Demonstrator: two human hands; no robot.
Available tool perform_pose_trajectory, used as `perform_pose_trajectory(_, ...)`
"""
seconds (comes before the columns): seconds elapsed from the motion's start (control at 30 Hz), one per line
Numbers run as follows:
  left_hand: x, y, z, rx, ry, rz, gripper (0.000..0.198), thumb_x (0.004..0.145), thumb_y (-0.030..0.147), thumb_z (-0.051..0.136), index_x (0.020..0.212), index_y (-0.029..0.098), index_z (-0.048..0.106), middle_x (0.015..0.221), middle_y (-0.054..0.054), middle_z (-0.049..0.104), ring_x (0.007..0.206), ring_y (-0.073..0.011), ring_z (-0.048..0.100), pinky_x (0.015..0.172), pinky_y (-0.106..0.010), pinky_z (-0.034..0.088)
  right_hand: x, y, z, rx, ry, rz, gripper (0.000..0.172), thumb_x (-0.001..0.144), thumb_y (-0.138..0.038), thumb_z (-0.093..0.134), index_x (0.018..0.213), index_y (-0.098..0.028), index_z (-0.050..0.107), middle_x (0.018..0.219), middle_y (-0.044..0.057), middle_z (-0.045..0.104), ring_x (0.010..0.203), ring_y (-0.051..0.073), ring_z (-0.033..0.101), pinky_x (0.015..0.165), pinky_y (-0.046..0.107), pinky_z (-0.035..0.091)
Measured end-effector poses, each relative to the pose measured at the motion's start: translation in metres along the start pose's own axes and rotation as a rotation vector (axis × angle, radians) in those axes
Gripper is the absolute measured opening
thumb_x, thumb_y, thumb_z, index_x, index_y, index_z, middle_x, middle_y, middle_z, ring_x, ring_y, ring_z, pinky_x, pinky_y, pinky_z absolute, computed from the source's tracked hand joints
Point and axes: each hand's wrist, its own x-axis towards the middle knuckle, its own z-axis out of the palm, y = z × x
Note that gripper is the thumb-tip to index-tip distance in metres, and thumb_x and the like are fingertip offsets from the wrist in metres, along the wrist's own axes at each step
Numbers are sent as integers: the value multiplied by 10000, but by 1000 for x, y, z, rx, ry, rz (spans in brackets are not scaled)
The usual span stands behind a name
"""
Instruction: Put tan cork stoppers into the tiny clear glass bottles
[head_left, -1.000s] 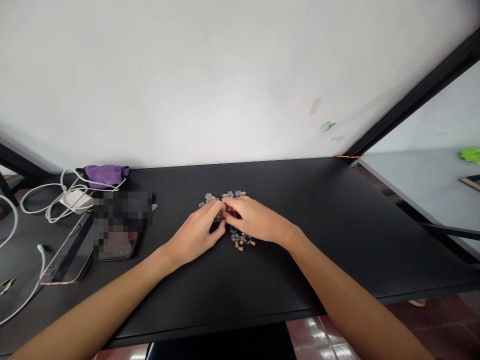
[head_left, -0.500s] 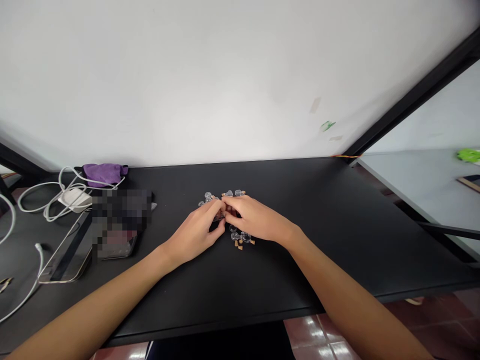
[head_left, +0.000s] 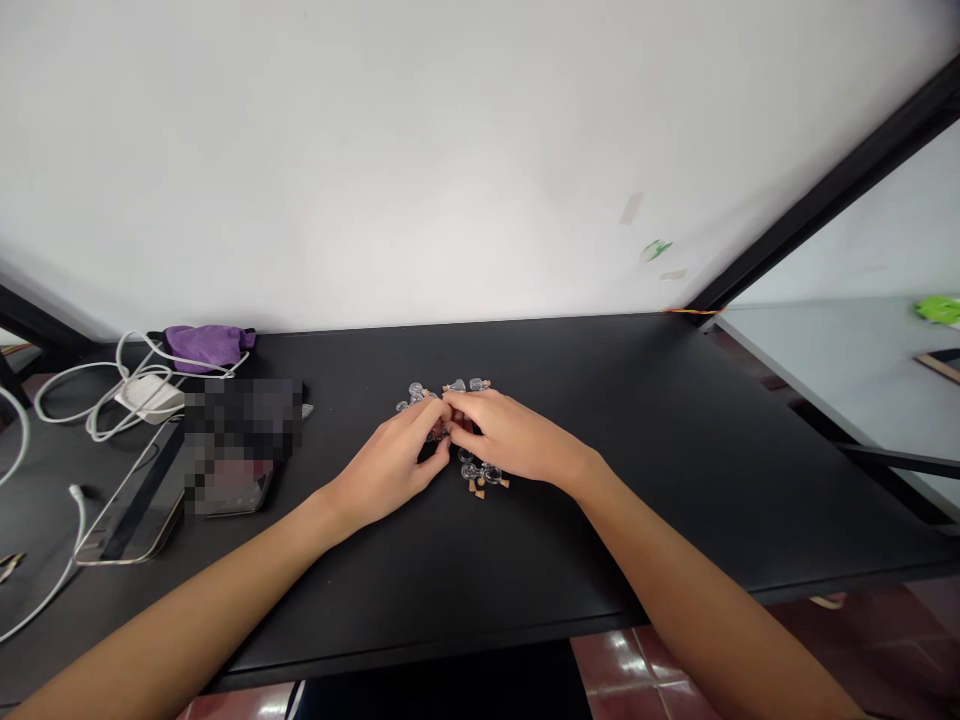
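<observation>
From my seat far away, the biggest thing I see is the white wall [head_left: 450, 170], and in front of it the black table [head_left: 615, 400]. The left hand [head_left: 394, 455] and the right hand [head_left: 514, 435] meet near the middle of it, tips touching or almost touching. Both have their fingers curled in close, but I can't tell how tight each grip is or what it has hold of — the fingers hide it. A flat phone [head_left: 139, 500] lies well off to the left, with a purple cloth [head_left: 202, 347] behind it. The tiny glass bottles [head_left: 456, 386] are on the table around and partly under the hands: some behind, some in front by the right wrist. Smallest are the loose corks [head_left: 480, 494], lying just in front of the front bottles. I think the job is partly done: two bottles at the back seem to have corks in their ends, while a few corks lie loose — so there looks to be more to sort out. Other bottles are too hidden to count.
</observation>
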Motion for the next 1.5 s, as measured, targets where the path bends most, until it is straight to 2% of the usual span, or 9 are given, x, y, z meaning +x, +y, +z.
perform_pose_trajectory(0.47,0,1,1,40,-7,9,94,973,125,478,961,215,457,927,-1,567,786,-142,526,723,-275,425,-1,-1,0,-63,8,-2,214,987,-192,502,791,-221,422,800,-14,601,659,140,510,616,292,354)
perform_pose_trajectory(0.9,-1,1,3,146,-35,67,48,1001,174,461,994,216,483,917,-21,573,816,-174,552,735,-312,451,-4,-2,-1,-212,-22,-69,195,992,-140,522,810,-204,493,893,26,650,726,161,569,651,302,382)
perform_pose_trajectory(1.2,-1,2,2,175,-60,72,51,1016,186,455,1019,216,496,936,-27,586,840,-183,571,754,-325,468,-6,-2,-1,-304,-23,-109,157,999,-150,531,848,-192,541,882,42,673,768,194,613,676,317,408)
perform_pose_trajectory(1.5,-1,1,3,170,-69,63,56,1017,201,462,1028,214,515,976,-39,611,875,-194,578,785,-343,479,-6,-1,0,-313,-11,-134,132,1000,-141,530,891,-178,595,927,65,703,814,215,642,763,348,437)
